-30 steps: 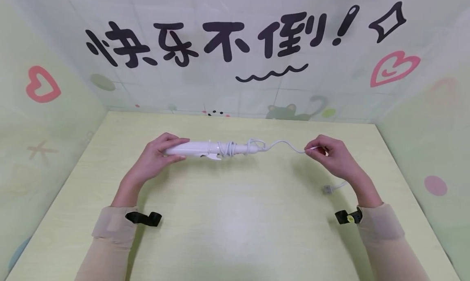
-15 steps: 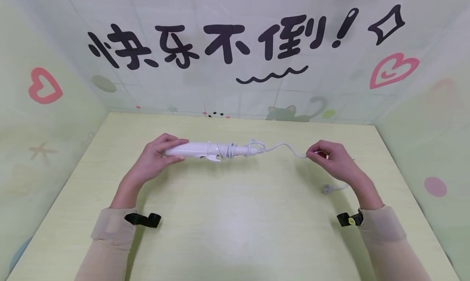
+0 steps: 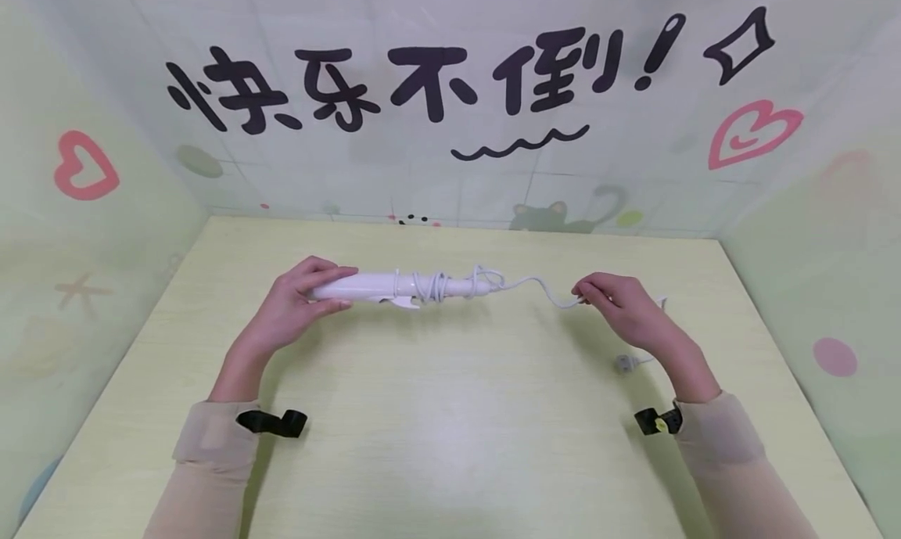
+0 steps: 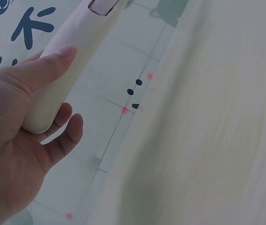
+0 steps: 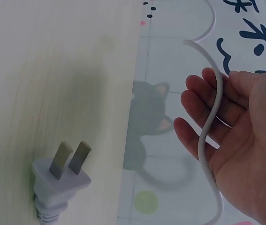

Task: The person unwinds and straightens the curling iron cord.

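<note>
A white curling iron (image 3: 373,286) is held level above the table in the head view, its small lever (image 3: 404,302) pointing down. My left hand (image 3: 299,300) grips its rounded left end between thumb and fingers, as the left wrist view also shows. White cord (image 3: 439,286) is looped several times round the right part of the iron. From the right end a wavy stretch runs to my right hand (image 3: 619,304), which pinches it between thumb and fingertips. In the right wrist view the cord (image 5: 205,136) hangs across the palm. Its two-pin plug (image 5: 62,173) is beyond my wrist.
The pale wooden table (image 3: 450,422) has printed walls on three sides. Black lettering (image 3: 432,77) marks the back wall (image 3: 450,179). Black wrist camera mounts (image 3: 274,423) jut inward from both sleeves.
My right hand has moved slightly left and nearer to me, still pinching the cord, which sags more. The left hand and curling iron stay nearly in place.
</note>
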Demonstrator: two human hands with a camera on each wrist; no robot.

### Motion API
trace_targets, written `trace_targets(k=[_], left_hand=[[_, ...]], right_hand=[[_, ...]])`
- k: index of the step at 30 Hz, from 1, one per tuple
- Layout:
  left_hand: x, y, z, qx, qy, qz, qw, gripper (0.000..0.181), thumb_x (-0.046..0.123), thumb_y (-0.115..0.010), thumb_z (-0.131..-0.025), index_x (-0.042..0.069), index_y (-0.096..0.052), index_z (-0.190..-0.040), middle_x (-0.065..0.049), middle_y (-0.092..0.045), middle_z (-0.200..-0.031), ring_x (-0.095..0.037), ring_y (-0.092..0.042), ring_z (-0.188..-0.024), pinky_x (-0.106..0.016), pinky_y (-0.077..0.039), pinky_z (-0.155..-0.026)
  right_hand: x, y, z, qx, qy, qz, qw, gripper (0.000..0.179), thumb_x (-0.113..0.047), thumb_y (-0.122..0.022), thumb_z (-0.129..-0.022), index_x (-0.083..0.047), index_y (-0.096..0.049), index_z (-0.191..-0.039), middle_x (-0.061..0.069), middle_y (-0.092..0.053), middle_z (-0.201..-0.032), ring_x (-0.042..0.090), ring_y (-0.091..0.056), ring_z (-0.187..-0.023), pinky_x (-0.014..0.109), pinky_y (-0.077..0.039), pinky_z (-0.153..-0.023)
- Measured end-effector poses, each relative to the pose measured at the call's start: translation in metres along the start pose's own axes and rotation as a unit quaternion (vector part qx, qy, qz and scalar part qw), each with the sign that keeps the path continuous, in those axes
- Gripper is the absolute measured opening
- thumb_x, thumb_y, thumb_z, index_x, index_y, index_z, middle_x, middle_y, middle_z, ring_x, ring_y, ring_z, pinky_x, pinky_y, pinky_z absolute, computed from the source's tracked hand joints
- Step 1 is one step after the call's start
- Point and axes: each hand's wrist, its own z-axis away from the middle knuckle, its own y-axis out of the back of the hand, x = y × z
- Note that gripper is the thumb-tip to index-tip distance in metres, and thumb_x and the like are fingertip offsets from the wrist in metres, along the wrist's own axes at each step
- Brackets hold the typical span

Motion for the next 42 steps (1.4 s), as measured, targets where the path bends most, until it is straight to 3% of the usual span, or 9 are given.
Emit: trace_targets(k=[7,14,22,33,42], left_hand=[[0.002,0.000,-0.001,0.001,0.000,0.005,1.0000,0.046,-0.001,-0.082,-0.085,0.004,-0.071,-0.129,-0.010,-0.062,-0.117,-0.016,-0.053,-0.101,-0.019,-0.042,-0.083],[0.002,0.001,-0.001,0.000,0.001,0.002,1.0000,0.045,-0.002,-0.081,-0.085,0.004,-0.071,-0.129,-0.011,-0.062,-0.117,-0.017,-0.053,-0.101,-0.019,-0.042,-0.083],[0.003,0.000,0.000,-0.005,0.005,0.005,1.0000,0.045,-0.001,-0.081,-0.086,0.005,-0.071,-0.130,-0.010,-0.061,-0.117,-0.020,-0.053,-0.102,-0.019,-0.042,-0.083],[0.003,0.003,-0.003,-0.013,0.001,-0.006,0.9999,0.046,-0.003,-0.080,-0.086,0.006,-0.071,-0.131,-0.007,-0.060,-0.115,-0.019,-0.054,-0.102,-0.021,-0.043,-0.083],[0.001,-0.002,-0.004,-0.020,-0.006,0.003,0.9998,0.045,-0.002,-0.080,-0.087,0.006,-0.071,-0.130,-0.007,-0.060,-0.114,-0.019,-0.054,-0.101,-0.020,-0.044,-0.082]], right_hand=[[-0.005,-0.005,-0.005,0.002,0.008,0.023,0.9997,0.024,-0.007,-0.048,-0.109,0.002,-0.070,-0.112,0.015,-0.072,-0.108,0.032,-0.067,-0.102,0.051,-0.050,-0.088],[-0.007,-0.009,-0.010,0.014,0.011,0.002,0.9998,0.025,-0.008,-0.048,-0.110,0.005,-0.068,-0.118,0.019,-0.071,-0.113,0.037,-0.066,-0.107,0.054,-0.051,-0.091],[-0.016,-0.013,-0.020,-0.013,-0.024,-0.038,0.9989,0.032,-0.018,-0.054,-0.108,0.000,-0.062,-0.134,0.020,-0.066,-0.129,0.035,-0.066,-0.109,0.053,-0.053,-0.087],[-0.028,-0.019,-0.035,-0.029,0.039,-0.032,0.9983,0.039,-0.006,-0.070,-0.097,0.001,-0.063,-0.135,0.017,-0.064,-0.135,0.043,-0.062,-0.118,0.055,-0.049,-0.096],[-0.030,-0.027,-0.039,-0.075,0.025,-0.044,0.9959,0.038,-0.008,-0.067,-0.100,0.001,-0.062,-0.136,0.017,-0.066,-0.131,0.036,-0.062,-0.117,0.057,-0.046,-0.099]])
